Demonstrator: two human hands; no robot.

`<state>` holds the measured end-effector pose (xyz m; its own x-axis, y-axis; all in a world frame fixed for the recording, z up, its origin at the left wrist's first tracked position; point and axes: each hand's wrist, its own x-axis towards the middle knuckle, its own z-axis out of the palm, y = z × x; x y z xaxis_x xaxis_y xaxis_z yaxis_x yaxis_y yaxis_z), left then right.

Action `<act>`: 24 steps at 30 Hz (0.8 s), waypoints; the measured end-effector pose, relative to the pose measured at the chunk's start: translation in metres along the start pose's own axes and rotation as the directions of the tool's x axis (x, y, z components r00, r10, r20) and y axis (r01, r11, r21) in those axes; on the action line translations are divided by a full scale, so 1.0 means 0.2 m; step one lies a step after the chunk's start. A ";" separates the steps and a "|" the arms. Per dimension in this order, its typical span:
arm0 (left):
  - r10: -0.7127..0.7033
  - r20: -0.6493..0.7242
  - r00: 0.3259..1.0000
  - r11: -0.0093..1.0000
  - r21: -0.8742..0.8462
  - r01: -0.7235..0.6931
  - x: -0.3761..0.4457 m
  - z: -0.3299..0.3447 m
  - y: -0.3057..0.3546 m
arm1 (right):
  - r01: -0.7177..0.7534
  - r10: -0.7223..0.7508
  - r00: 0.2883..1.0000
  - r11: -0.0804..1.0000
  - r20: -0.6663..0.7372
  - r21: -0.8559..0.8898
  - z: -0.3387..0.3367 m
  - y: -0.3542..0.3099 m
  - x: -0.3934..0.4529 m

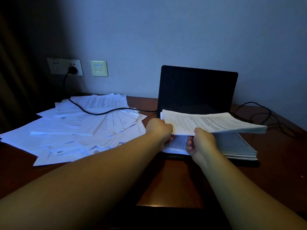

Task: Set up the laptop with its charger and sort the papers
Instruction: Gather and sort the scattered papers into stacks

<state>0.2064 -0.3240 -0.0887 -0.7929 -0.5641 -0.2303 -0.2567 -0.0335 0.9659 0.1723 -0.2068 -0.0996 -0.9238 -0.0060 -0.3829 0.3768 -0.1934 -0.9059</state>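
Note:
An open black laptop stands on the brown desk, its screen dark. A thick stack of printed papers lies on its keyboard. My left hand and my right hand both grip the near-left edge of an upper bundle of sheets, lifted clear of the stack below. A black charger cable runs from a plug in the wall socket across loose papers to the laptop's left side.
Many loose white sheets are fanned out over the left half of the desk. A second wall plate sits right of the socket. More black cable loops on the desk right of the laptop. A dark curtain hangs at far left.

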 end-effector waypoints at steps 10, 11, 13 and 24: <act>0.009 -0.025 1.000 0.998 0.056 -0.008 -0.01 0.01 -0.09 | 0.050 -0.048 0.997 0.998 0.059 -0.029 -0.02 0.06 0.02; -0.005 -0.030 1.000 0.999 0.042 0.006 -0.01 0.01 -0.09 | 0.058 -0.055 0.996 0.997 0.064 -0.042 -0.02 0.06 0.01; -0.038 -0.040 0.998 0.999 0.024 0.039 -0.01 0.00 -0.09 | 0.066 -0.061 0.995 0.996 0.076 -0.065 -0.02 0.06 0.00; -0.133 -0.055 0.990 0.991 -0.039 0.131 0.02 0.01 -0.09 | -0.144 0.182 0.966 0.968 0.183 -0.204 -0.07 -0.05 -0.10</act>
<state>0.2080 -0.3243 -0.1068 -0.7199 -0.5992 -0.3502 -0.3369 -0.1395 0.9312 0.1882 -0.1901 -0.0856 -0.8365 -0.2208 -0.5015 0.5114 0.0140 -0.8592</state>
